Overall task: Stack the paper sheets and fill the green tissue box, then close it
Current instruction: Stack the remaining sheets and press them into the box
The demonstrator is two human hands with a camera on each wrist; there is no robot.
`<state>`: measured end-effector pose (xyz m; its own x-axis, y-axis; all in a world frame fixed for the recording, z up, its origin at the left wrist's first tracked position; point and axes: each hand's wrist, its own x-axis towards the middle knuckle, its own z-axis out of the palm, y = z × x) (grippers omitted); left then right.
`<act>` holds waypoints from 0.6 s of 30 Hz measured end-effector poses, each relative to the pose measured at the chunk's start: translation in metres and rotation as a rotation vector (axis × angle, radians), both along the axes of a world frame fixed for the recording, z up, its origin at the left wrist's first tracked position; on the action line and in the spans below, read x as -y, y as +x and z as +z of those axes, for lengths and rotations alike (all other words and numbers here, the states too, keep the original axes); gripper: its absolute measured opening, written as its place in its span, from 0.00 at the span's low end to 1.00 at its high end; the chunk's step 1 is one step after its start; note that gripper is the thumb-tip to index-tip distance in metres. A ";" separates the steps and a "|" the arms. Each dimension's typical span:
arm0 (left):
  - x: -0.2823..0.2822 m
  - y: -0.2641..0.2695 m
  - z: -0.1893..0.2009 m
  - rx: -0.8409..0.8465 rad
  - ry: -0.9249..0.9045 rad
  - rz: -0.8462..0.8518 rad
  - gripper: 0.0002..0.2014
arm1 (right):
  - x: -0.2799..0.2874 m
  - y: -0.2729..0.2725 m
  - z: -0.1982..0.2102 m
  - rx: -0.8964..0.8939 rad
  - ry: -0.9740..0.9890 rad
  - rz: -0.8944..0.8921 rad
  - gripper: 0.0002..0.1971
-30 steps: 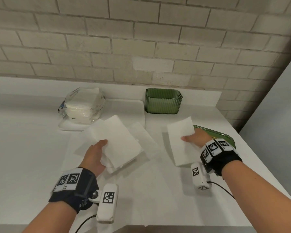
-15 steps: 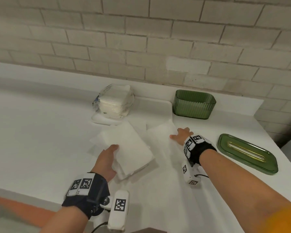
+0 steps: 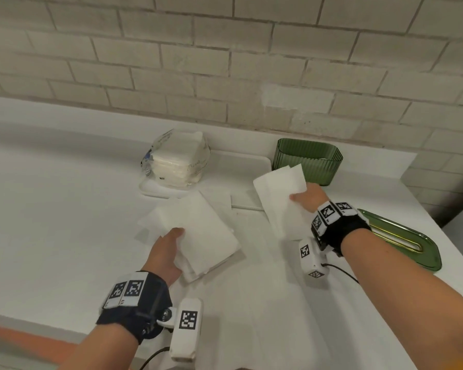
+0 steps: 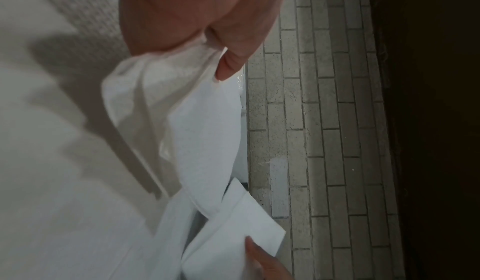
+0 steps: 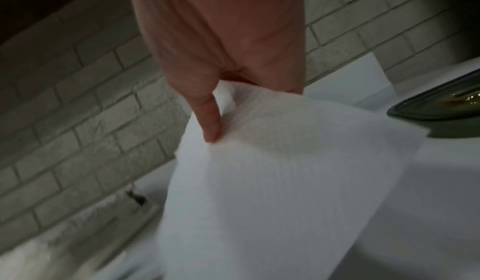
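My left hand [image 3: 169, 247] grips the near-left edge of a stack of white paper sheets [image 3: 201, 231] lifted a little off the counter; in the left wrist view the thumb [image 4: 231, 64] pinches the stack [image 4: 182, 120]. My right hand [image 3: 305, 198] pinches two white sheets [image 3: 281, 193] and holds them up in front of the open green tissue box [image 3: 318, 161]; the right wrist view shows the thumb [image 5: 210, 124] on the sheets [image 5: 272, 181]. The green lid [image 3: 401, 239] lies flat to the right, also in the right wrist view [image 5: 441, 115].
A clear plastic pack of white tissues [image 3: 177, 164] stands on a white tray [image 3: 155, 190] at the back left. One more sheet [image 3: 219, 201] lies on the counter behind the stack. A brick wall [image 3: 225, 62] closes the back; the counter's near edge [image 3: 38, 324] runs at lower left.
My right hand has lifted sheets off the counter and carried them back and right toward the green box. The left hand keeps its grip on the stack. The head view has shifted.
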<state>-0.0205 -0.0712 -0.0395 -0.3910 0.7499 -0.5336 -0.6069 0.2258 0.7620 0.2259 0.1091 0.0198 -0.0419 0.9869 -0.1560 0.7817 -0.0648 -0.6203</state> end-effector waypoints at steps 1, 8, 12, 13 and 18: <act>-0.001 0.000 -0.001 -0.007 -0.007 0.000 0.18 | 0.001 0.004 0.007 -0.085 0.000 -0.003 0.20; -0.011 0.025 0.006 -0.055 -0.013 -0.086 0.17 | 0.037 0.003 0.038 -0.805 -0.208 0.124 0.18; -0.013 0.047 0.022 0.004 0.033 -0.164 0.14 | 0.063 -0.021 0.041 -0.908 -0.268 0.269 0.19; -0.012 0.052 0.027 0.051 0.075 -0.183 0.14 | 0.068 -0.027 0.038 -0.893 -0.252 0.278 0.20; -0.006 0.063 0.043 0.138 0.261 -0.256 0.27 | 0.083 -0.053 0.015 -0.601 -0.162 0.325 0.29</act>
